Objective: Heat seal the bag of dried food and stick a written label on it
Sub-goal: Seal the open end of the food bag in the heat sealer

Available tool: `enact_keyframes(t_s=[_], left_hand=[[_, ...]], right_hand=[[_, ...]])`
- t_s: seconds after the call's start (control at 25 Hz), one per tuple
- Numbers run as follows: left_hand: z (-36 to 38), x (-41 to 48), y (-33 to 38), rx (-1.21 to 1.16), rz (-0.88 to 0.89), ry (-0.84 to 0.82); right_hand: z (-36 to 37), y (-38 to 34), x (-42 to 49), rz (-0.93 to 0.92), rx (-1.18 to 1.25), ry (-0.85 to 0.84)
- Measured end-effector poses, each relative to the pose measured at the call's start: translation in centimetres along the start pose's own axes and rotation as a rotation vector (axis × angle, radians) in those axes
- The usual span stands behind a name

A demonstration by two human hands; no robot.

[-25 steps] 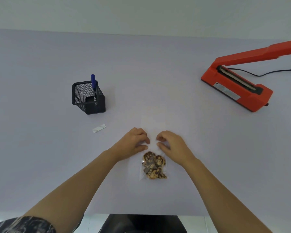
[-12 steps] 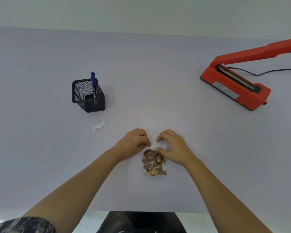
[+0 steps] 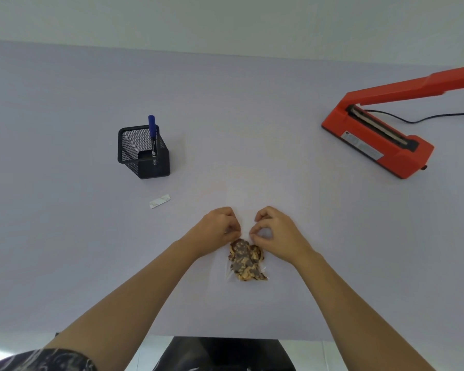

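Note:
A clear plastic bag of dried food [image 3: 245, 261] lies flat near the table's front edge, the brown pieces bunched at its near end. My left hand [image 3: 219, 230] and my right hand [image 3: 275, 234] both pinch the bag just above the food, fingertips close together. The bag's clear upper part stretches away from me and is hard to make out. A red heat sealer [image 3: 378, 135] stands at the far right with its arm raised. A small white label [image 3: 160, 201] lies left of my hands. A blue marker [image 3: 152, 135] stands in a black mesh holder [image 3: 142, 152].
The sealer's black cord [image 3: 418, 119] trails right behind it. The pale purple table [image 3: 65, 236] ends near my body, with a dark shape below its front edge. The wall runs along the table's far edge.
Both hands slid nearer to me along the bag and closed in on it just above the food. The food has bunched tighter toward the bag's near end.

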State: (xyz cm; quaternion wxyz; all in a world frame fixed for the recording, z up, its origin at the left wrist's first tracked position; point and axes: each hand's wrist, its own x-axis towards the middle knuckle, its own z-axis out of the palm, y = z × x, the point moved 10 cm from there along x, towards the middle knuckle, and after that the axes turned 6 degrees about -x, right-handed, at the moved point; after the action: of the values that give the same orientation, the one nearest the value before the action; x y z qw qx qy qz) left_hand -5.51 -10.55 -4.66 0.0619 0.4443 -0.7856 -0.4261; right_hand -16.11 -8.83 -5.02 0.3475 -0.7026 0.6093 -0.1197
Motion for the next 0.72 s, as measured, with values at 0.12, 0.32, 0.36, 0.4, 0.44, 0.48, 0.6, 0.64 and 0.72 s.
enact_keyframes(t_s=[0.12,0.32,0.36,0.4,0.44,0.48,0.6,0.64,0.72], left_hand=[[-0.1,-0.1,0.0,0.051,0.013,0.039],[-0.7,0.4,-0.5,0.077,-0.021,0.045],[-0.8,0.6,-0.7,0.086,-0.032,0.035],[-0.9,0.8,-0.7,0.101,-0.037,0.023],[-1.0,1.1,-0.8,0.123,-0.039,0.011],[-1.1,1.3,-0.7,0.149,-0.039,0.0],[-1.5,2.0,-0.9,0.248,-0.064,-0.03],[-1.6,2.2,-1.0,0.276,-0.085,-0.044],[-1.7,2.6,-1.3,0.321,-0.119,-0.073]], right_hand=[[-0.1,-0.3,0.0,-0.034,-0.034,0.01],[-0.3,-0.2,0.4,-0.048,-0.048,0.04],[-0.3,-0.2,0.6,-0.05,-0.049,0.043],[-0.3,-0.2,0.8,-0.049,-0.053,0.044],[-0.4,-0.1,1.1,-0.045,-0.061,0.042],[-0.5,-0.1,1.3,-0.042,-0.073,0.041],[-1.1,0.2,2.0,-0.033,-0.147,0.019],[-1.2,0.3,2.3,-0.022,-0.177,0.002],[-1.5,0.5,2.9,0.003,-0.229,-0.033]])
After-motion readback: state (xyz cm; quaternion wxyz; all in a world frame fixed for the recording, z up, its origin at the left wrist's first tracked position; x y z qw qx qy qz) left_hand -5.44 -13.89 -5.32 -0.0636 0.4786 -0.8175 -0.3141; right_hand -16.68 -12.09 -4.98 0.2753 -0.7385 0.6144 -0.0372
